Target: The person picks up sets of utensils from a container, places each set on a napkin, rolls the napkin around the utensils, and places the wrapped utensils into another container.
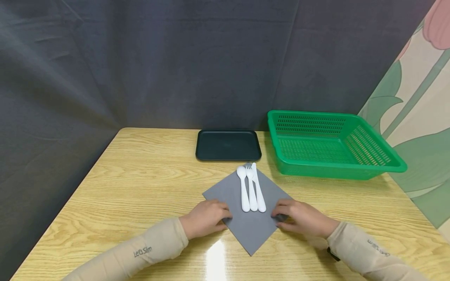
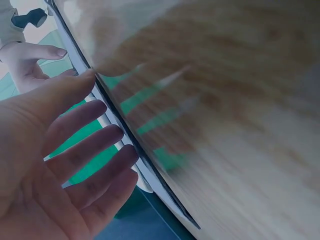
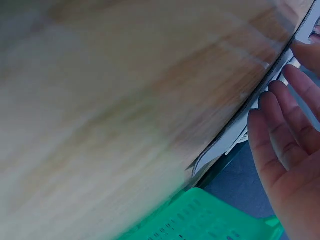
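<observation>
Bare table (image 1: 123,187) to the left of the napkin (image 1: 251,234) offers the widest passage for a hand. The tray (image 1: 228,145) stands just behind the napkin's far corner, and the basket's (image 1: 330,171) raised walls block the back right. Spoon (image 1: 244,191), fork (image 1: 251,191) and knife (image 1: 259,191) fill the middle between left hand (image 1: 205,218) and right hand (image 1: 302,218); the napkin's near corner is reachable from the front

On our tabletop (image 1: 140,175), a napkin (image 1: 251,230) lies turned cornerwise, and upon it we see a spoon (image 1: 244,191), a fork (image 1: 251,191) and a knife (image 1: 258,189) side by side, left to right, handles toward us. Just behind the napkin lies a tray (image 1: 228,144); right of that stands a basket (image 1: 327,168). Behind the tabletop we have a curtain (image 1: 211,66), to our right a wall (image 1: 425,144).
</observation>
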A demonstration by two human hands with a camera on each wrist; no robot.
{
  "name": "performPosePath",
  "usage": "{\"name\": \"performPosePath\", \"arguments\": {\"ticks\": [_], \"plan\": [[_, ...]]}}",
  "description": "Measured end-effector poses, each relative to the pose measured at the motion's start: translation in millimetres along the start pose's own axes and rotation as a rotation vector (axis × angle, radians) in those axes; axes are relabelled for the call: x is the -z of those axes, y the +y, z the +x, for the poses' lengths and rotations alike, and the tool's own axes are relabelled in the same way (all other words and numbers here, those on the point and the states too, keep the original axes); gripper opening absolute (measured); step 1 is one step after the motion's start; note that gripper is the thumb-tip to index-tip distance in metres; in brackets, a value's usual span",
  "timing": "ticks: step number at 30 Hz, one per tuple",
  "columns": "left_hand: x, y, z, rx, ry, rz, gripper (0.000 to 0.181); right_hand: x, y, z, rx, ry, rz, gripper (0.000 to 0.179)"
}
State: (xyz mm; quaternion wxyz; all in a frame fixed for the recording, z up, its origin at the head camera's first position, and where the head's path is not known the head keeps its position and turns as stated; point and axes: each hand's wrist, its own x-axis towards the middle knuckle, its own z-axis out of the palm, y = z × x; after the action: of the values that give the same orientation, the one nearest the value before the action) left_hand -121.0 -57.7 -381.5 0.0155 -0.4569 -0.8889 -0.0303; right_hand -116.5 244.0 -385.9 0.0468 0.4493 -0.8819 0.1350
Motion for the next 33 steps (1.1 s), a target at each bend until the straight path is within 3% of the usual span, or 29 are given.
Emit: {"name": "performPosePath", "arguments": {"ticks": [18,24,33], "plan": [[1.1,0.1,4.6,0.021,-0.005,-0.067,0.017,-2.7,1.5,2.4,-0.008,0.025,-0.012,0.01],[1.7,-0.1,5.3,0.018,-0.008,-0.075,0.019,-2.4,0.6,4.2,-0.061,0.006,0.015,0.001],[3.5,-0.4,5.6,0.018,-0.036,-0.051,0.035,2.5,-1.5,5.8,-0.125,-0.02,0.079,0.004]]}}
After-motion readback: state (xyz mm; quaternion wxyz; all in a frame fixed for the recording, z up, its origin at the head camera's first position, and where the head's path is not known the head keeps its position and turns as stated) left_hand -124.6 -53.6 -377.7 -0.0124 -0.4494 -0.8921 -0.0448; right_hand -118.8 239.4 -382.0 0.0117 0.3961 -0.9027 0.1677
